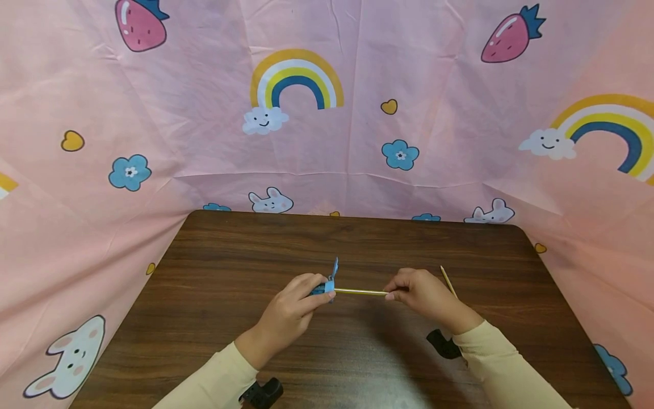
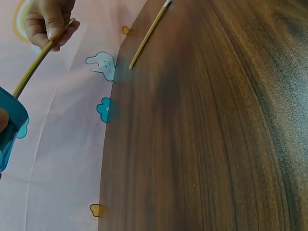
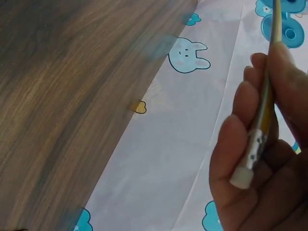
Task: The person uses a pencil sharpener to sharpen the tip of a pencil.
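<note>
My left hand (image 1: 286, 309) grips a small blue pencil sharpener (image 1: 329, 287) above the table, its hinged lid (image 1: 335, 267) flipped upward. A yellow pencil (image 1: 360, 292) runs level between the two hands, its front end hidden in the sharpener. Thumb and fingers of my right hand (image 1: 421, 291) pinch this pencil toward its rear end. The right wrist view shows the pencil's white eraser (image 3: 242, 177) and silver ferrule (image 3: 254, 148) by the curled fingers, with the round hole in the blue lid (image 3: 284, 30) beyond. Only a thumb of the left hand appears beside the sharpener (image 2: 10, 113) in the left wrist view.
A second yellow pencil (image 1: 448, 280) lies on the dark wooden table (image 1: 230, 250), just behind my right wrist. Black wrist devices (image 1: 263, 393) sit under both forearms. A pink printed cloth (image 1: 317, 147) hangs behind the table's far edge and along its sides.
</note>
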Motion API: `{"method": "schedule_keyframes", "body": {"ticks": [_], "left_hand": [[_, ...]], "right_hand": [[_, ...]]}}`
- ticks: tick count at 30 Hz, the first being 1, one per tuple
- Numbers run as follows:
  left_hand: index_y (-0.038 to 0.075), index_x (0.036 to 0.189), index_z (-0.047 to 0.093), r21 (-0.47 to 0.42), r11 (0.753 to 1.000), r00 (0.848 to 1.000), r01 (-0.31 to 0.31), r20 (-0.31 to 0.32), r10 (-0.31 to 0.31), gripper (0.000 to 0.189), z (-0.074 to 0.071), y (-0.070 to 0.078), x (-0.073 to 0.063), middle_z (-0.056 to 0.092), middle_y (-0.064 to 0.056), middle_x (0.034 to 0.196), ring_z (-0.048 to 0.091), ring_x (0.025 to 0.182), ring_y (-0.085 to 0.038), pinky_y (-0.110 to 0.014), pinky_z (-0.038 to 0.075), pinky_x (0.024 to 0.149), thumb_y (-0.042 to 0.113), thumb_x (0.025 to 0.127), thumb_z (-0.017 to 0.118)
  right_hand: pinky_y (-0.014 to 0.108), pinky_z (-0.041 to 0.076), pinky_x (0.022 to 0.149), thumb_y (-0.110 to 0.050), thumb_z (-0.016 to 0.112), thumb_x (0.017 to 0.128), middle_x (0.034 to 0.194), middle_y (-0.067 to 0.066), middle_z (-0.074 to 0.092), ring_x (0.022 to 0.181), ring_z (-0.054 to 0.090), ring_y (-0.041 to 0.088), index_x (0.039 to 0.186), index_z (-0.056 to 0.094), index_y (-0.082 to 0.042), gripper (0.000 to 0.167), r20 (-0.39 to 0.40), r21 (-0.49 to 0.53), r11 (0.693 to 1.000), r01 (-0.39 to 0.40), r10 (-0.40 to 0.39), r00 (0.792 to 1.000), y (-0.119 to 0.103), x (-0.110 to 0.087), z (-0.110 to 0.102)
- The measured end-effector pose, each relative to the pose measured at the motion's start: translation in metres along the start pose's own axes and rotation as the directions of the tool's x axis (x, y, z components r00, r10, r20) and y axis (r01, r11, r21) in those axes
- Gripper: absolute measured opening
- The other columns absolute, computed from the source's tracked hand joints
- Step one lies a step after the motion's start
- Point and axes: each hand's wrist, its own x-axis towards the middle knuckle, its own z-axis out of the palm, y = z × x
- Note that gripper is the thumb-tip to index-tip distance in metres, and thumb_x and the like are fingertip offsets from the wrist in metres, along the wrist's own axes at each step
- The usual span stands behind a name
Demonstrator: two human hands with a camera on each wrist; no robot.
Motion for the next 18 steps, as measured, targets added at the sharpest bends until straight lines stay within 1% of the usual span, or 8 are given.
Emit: {"method": "schedule_keyframes", "body": {"ticks": [3,5,7,9,12,13,16,18], "left_hand": [[0.005,0.103,0.075,0.002,0.999,0.999,0.042,0.000,-0.042,0.022,-0.003,-0.002,-0.004,0.064,-0.012,0.110,0.061,0.102,-0.028,-0.031,0.055,0.087,-0.007,0.091,0.061],[0.004,0.102,0.075,0.005,0.996,0.996,0.086,-0.009,-0.086,0.034,-0.007,-0.004,-0.007,0.065,-0.012,0.110,0.061,0.102,-0.028,-0.032,0.056,0.085,-0.018,0.076,0.069],[0.003,0.100,0.075,0.007,0.992,0.992,0.126,-0.024,-0.126,0.044,-0.010,-0.007,-0.009,0.065,-0.011,0.110,0.061,0.102,-0.028,-0.033,0.056,0.084,-0.024,0.066,0.072],[0.002,0.100,0.075,0.004,0.989,0.989,0.147,-0.028,-0.146,0.042,-0.012,-0.009,-0.010,0.066,-0.010,0.110,0.062,0.102,-0.028,-0.035,0.056,0.083,-0.022,0.066,0.073],[0.003,0.101,0.075,-0.003,0.987,0.986,0.163,-0.022,-0.163,0.020,-0.013,-0.009,-0.009,0.066,-0.010,0.110,0.062,0.103,-0.028,-0.036,0.057,0.083,-0.006,0.084,0.070],[0.002,0.101,0.075,-0.004,0.987,0.987,0.160,-0.030,-0.160,0.019,-0.012,-0.010,-0.008,0.066,-0.011,0.110,0.062,0.103,-0.029,-0.036,0.057,0.082,-0.005,0.083,0.071],[0.002,0.100,0.075,-0.006,0.986,0.984,0.169,-0.051,-0.169,0.020,-0.012,-0.010,-0.007,0.066,-0.011,0.108,0.062,0.101,-0.029,-0.037,0.058,0.080,-0.003,0.081,0.074],[0.002,0.101,0.075,-0.005,0.985,0.983,0.172,-0.065,-0.172,0.037,-0.012,-0.010,-0.008,0.067,-0.010,0.108,0.063,0.100,-0.029,-0.037,0.058,0.078,-0.013,0.067,0.079]], "right_hand": [[0.022,0.046,0.056,-0.011,0.069,0.088,0.079,-0.008,0.061,0.067,0.050,0.000,0.091,0.076,-0.009,0.008,0.013,0.010,1.000,-0.016,0.016,1.000,0.006,-0.003,-0.001],[0.024,0.048,0.057,-0.010,0.069,0.088,0.079,-0.008,0.062,0.068,0.051,0.000,0.092,0.076,-0.008,0.009,0.010,0.005,0.999,-0.041,0.040,0.999,0.011,-0.006,-0.003],[0.033,0.051,0.070,-0.010,0.069,0.087,0.079,-0.008,0.062,0.067,0.051,0.000,0.092,0.076,-0.009,0.008,-0.010,-0.008,0.997,-0.071,0.071,0.997,0.015,-0.010,-0.005],[0.038,0.050,0.071,-0.010,0.069,0.087,0.079,-0.009,0.062,0.067,0.052,0.001,0.091,0.076,-0.010,0.008,-0.028,-0.003,0.996,-0.095,0.095,0.995,0.017,-0.012,-0.007],[0.041,0.047,0.077,-0.012,0.069,0.088,0.080,-0.007,0.062,0.067,0.052,0.003,0.091,0.076,-0.012,0.008,-0.060,0.024,0.993,-0.112,0.114,0.992,0.016,-0.012,-0.008],[0.033,0.047,0.068,-0.012,0.069,0.088,0.080,-0.007,0.062,0.067,0.052,0.005,0.092,0.076,-0.011,0.008,-0.067,0.038,0.992,-0.116,0.119,0.991,0.015,-0.011,-0.008],[0.026,0.049,0.063,-0.012,0.070,0.087,0.082,-0.003,0.063,0.069,0.054,0.007,0.094,0.076,-0.008,0.010,-0.100,0.069,0.988,-0.139,0.146,0.984,0.014,-0.010,-0.008],[0.023,0.048,0.056,-0.011,0.070,0.087,0.084,-0.003,0.064,0.070,0.056,0.009,0.095,0.075,-0.005,0.011,-0.121,0.083,0.984,-0.155,0.164,0.979,0.014,-0.011,-0.008]]}}
